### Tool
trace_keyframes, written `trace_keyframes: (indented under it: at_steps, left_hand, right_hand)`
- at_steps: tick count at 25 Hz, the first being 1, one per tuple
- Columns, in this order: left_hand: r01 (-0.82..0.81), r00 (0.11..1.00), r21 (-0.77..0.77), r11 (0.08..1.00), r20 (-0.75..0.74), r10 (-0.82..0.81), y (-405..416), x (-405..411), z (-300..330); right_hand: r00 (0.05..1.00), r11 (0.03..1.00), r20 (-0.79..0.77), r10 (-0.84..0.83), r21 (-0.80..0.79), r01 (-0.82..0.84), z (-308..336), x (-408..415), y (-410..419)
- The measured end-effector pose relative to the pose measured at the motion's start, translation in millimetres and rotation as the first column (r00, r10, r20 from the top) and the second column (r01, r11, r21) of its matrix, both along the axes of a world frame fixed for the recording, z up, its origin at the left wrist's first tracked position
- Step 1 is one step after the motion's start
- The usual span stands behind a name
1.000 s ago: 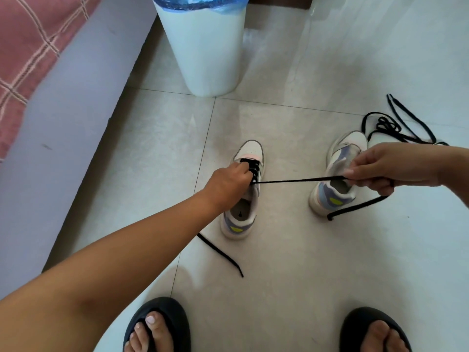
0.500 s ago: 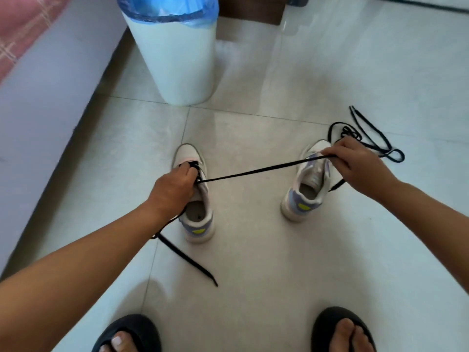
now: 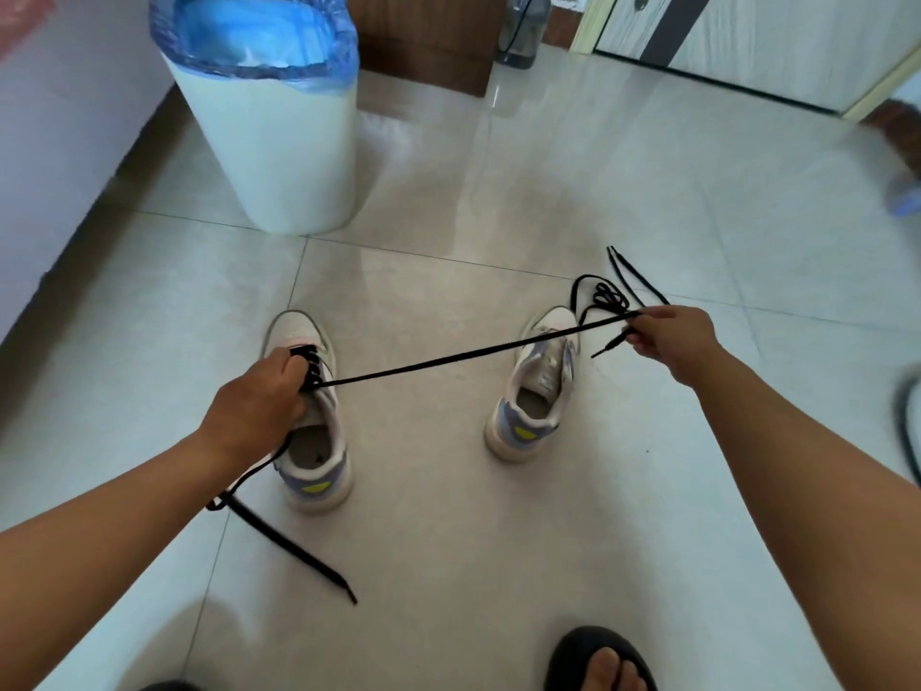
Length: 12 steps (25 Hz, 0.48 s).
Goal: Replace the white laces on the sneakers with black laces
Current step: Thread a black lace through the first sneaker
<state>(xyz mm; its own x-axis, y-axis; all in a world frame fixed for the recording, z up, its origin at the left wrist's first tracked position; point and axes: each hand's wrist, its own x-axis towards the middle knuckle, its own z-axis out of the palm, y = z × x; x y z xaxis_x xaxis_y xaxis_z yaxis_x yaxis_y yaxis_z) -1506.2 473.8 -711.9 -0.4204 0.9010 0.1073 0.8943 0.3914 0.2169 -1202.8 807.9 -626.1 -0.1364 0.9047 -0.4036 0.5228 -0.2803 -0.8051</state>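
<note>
Both arms stretched forward, left grip (image 3: 254,406) curled low, right grip (image 3: 670,336) pinching — held out wide

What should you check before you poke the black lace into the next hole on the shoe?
1. Left hand steadies the left sneaker: ok.
2. Right hand pinches the black lace near its tip: ok.
3. Lace pulled straight, no slack between hands: ok.
4. Lower rows already threaded black: ok.
5. Next hole free and easy to see: cannot tell, the left hand covers it.
6. Other lace end lies loose on the floor, not snagged: ok.
</note>
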Motion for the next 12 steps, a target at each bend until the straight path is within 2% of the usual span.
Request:
trace_keyframes:
  at_steps: [4, 8, 12]
  left_hand:
    - [0.012, 0.998, 0.005, 1.0, -0.061, -0.012, -0.7, 2.7, 6.2]
    - [0.054, 0.983, 0.022, 0.998, -0.178, -0.049, -4.0, 3.2, 9.3]
    - [0.102, 0.943, -0.016, 0.995, -0.317, -0.102, 0.6, 1.5, 14.6]
  right_hand:
    - [0.987, 0.986, -0.011, -0.163, -0.045, 0.162, -6.0, 4.3, 3.6]
    - [0.934, 0.945, -0.146, -0.327, -0.057, 0.322, -5.4, -14.5, 6.9]
    - [0.879, 0.901, -0.282, -0.385, 0.092, 0.424, -0.5, -35.8, 5.5]
